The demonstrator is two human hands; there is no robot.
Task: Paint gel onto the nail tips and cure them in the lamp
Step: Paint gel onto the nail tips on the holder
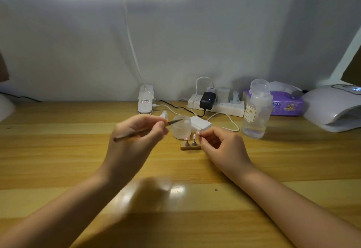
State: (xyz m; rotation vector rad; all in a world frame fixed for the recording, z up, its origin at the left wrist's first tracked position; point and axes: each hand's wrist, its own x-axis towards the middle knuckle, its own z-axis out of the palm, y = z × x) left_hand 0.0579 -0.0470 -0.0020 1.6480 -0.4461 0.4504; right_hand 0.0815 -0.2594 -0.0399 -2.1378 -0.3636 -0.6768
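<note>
The wooden bench (58,150) carries a white curing lamp (332,109) at the far right and a clear bottle (256,111) near it. The left hand (134,136) pinches a thin brush (140,132), whose tip is over a small frosted jar (181,128). The right hand (220,144) pinches 1 pink nail tip (198,132), just beside a small wooden stand (190,147) bearing 2 nail tips (187,136).

Two hands: left hand (134,136), right hand (222,146). One brush (140,132). Three pink nail tips: two on stands (187,137) (194,136), one held (198,132). One wooden base (190,147). One small jar (181,127). One clear bottle (256,111). One curing lamp (332,109). One power strip (216,107). One tissue pack (287,105).
</note>
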